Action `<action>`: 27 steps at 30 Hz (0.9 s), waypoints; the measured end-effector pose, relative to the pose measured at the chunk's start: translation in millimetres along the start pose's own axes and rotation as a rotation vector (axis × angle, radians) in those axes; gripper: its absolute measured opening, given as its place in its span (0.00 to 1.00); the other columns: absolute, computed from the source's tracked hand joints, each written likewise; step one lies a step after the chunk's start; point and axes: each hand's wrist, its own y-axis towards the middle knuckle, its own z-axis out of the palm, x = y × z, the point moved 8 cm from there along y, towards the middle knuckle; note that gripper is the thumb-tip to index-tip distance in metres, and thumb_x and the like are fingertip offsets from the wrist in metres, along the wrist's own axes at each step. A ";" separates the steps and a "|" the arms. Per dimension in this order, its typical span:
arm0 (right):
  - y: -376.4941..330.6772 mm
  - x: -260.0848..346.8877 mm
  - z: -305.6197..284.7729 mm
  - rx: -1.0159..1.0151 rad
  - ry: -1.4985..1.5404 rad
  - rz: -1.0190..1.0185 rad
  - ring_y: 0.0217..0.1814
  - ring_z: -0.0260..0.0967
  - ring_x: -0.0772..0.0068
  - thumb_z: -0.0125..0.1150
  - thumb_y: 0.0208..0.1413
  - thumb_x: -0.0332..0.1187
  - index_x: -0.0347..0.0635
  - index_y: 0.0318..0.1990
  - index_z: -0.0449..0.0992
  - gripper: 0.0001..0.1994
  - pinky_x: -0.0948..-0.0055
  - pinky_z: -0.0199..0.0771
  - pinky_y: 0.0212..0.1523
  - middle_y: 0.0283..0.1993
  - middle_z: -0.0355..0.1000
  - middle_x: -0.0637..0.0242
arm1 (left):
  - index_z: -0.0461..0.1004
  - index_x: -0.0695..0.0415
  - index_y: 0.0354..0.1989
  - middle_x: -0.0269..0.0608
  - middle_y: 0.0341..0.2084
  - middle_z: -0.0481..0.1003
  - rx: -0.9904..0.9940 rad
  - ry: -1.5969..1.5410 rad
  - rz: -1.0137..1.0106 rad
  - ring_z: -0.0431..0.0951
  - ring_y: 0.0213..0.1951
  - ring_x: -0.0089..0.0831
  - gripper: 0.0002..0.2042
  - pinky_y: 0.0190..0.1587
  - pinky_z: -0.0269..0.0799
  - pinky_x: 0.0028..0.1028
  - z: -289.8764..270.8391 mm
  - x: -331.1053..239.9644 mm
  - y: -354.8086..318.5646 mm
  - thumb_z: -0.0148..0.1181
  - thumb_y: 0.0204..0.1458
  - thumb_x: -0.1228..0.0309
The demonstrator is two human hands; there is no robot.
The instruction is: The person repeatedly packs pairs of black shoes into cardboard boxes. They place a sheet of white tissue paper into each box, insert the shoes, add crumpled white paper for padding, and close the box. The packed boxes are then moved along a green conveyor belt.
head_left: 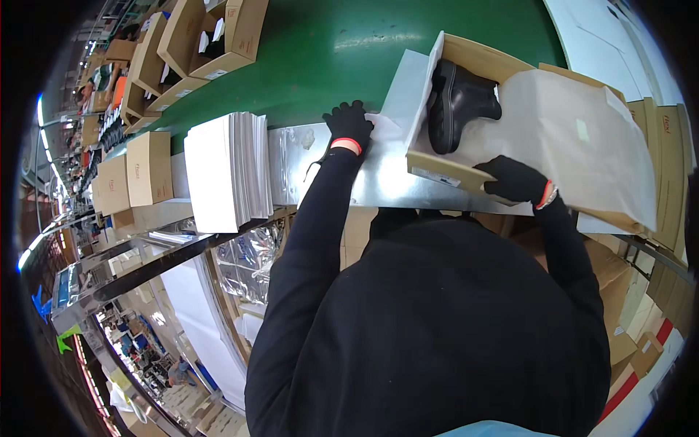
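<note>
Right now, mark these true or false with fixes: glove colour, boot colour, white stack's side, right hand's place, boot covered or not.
1. The left hand and right hand both wear black gloves. True.
2. The boot in the open box is white. False: the boot is black.
3. The white stack is to the left of the left hand. True.
4. The right hand is on the white stack. False: it is at the near edge of the open box.
5. Pale paper hides the whole boot. False: the boot is exposed, with the pale paper spread mostly to its right.
</note>
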 end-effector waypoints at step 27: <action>-31.3 146.8 -70.0 -0.240 0.338 -0.339 0.51 0.71 0.64 0.67 0.50 0.42 0.46 0.58 0.69 0.27 0.66 0.66 0.52 0.56 0.69 0.57 | 0.68 0.56 0.42 0.49 0.35 0.75 0.349 -1.254 0.973 0.77 0.37 0.46 0.12 0.38 0.71 0.38 -48.8 -244.0 -168.0 0.57 0.52 0.66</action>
